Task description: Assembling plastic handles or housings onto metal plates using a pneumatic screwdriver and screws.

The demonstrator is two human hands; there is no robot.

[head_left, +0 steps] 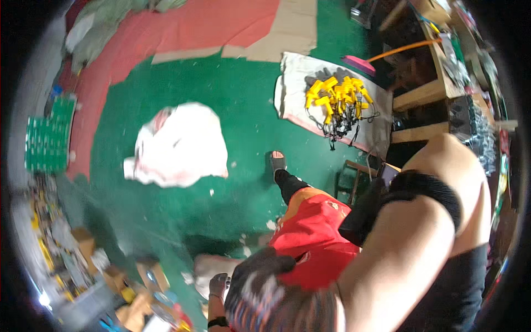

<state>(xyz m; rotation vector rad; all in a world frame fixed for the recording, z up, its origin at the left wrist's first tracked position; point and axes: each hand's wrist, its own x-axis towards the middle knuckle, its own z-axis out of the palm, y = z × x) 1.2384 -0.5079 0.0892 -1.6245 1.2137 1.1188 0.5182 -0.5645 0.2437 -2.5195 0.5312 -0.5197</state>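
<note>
My bent right arm crosses in front of me from the right, a black band near the elbow. My right hand (pixel 268 285), in a dark glove with a striped cuff, is close to the red apron (pixel 312 232); blur hides its fingers and whether it holds anything. Lower and smaller, my left hand (pixel 219 284) wears a grey glove, with a black band on the forearm. It is beside a pale cloth or sack (pixel 207 269); contact is unclear, and its fingers are too small to make out.
A crumpled white sack (pixel 185 146) lies on the green floor. Yellow corded parts (pixel 345 94) are heaped on a pale sheet (pixel 293 83), near a pink broom (pixel 359 65). Shelving (pixel 426 94) lines the right; boxes (pixel 154 276) stand lower left. My sandalled foot (pixel 278 160) is on the floor.
</note>
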